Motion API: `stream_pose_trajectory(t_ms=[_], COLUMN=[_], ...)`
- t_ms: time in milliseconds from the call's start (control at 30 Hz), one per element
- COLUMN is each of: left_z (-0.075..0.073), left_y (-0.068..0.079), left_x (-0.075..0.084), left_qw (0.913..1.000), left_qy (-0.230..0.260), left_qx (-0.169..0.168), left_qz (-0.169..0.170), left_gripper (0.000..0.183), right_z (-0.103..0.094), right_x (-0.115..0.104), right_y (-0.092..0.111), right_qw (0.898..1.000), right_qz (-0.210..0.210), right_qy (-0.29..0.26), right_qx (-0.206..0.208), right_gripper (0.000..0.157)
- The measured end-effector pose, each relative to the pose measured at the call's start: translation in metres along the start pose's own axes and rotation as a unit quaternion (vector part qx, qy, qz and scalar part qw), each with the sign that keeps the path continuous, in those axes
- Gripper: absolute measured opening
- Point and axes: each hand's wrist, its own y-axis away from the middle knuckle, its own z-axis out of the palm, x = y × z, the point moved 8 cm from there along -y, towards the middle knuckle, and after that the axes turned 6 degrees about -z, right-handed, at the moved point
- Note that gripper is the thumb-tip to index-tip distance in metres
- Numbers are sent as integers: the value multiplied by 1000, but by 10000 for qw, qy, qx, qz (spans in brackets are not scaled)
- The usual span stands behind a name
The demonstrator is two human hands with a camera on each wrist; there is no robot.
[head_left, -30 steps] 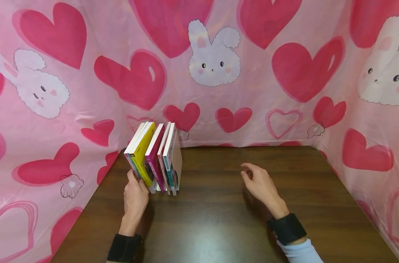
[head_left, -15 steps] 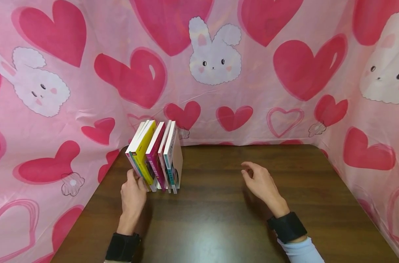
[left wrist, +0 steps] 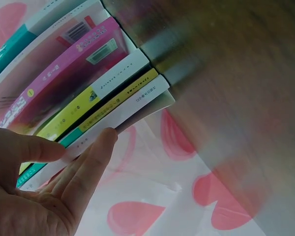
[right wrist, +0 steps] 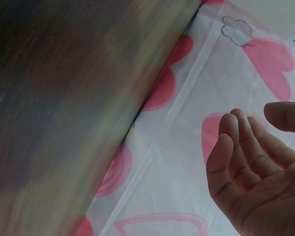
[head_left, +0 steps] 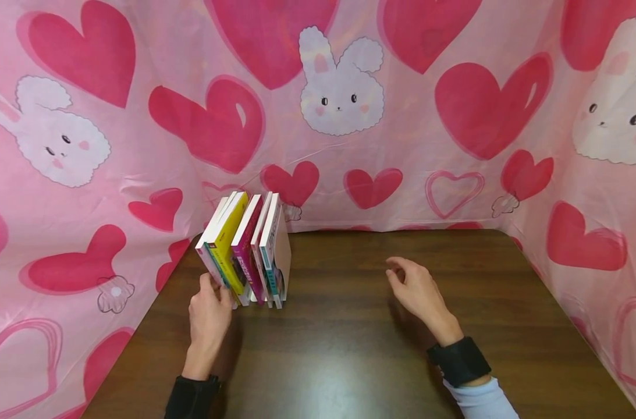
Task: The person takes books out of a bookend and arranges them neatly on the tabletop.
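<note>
A row of several upright books stands at the table's left, spines facing me. My left hand [head_left: 208, 317] pinches the leftmost book [head_left: 208, 261], which has a pale spine, low down. In the left wrist view, the thumb lies at the spine of this book [left wrist: 140, 102] and the fingers lie along its outer cover. Beside it are a thin green-and-yellow book [left wrist: 120, 102], a thicker yellow book [head_left: 225, 247], a magenta book [head_left: 247, 253] and a white-and-teal book [head_left: 269, 253]. My right hand [head_left: 416, 292] holds nothing, fingers loosely bent, apart from the books.
The dark wooden table [head_left: 338, 326] extends between the hands and out to the right. Pink heart-and-rabbit cloth [head_left: 344, 174] encloses its back and both sides. Both wrists wear black bands [head_left: 459, 361].
My left hand has shifted slightly left, and the leftmost book's upper end has moved left, showing more of its pale spine. The right hand stays almost still.
</note>
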Motion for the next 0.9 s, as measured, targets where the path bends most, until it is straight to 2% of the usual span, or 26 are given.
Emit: stream_pose_trajectory(t_ms=[100,200,333,433,533,833,900], left_z=[-1,-3,-3,-1,0,3,2], left_y=[4,6,1,-6,-10,-9,-7], left_x=[-2,-2,1,3,5,0,-1], left_qw=[9999,9999,9998,9998,9997,9988,9991], left_qy=[-13,-92,-33,152,164,-6,-41], left_qx=[-39,70,153,72,-36,-396,-336], left_qz=[-92,-88,-96,-142,-171,-284,-256], left_gripper=[37,37,45,52,50,41,41], right_z=[1,0,0,-1,-2,1,1], right_x=[2,3,3,3,2,-2,-2], right_y=[2,3,3,2,1,0,0], right_qw=[10000,10000,10000,10000,10000,10000,10000], right_qz=[39,19,-1,21,46,-12,-38], right_qy=[-29,-37,-40,-35,-3,33,59], right_qx=[-54,-52,-26,11,45,34,42], right_gripper=[27,27,27,27,27,28,27])
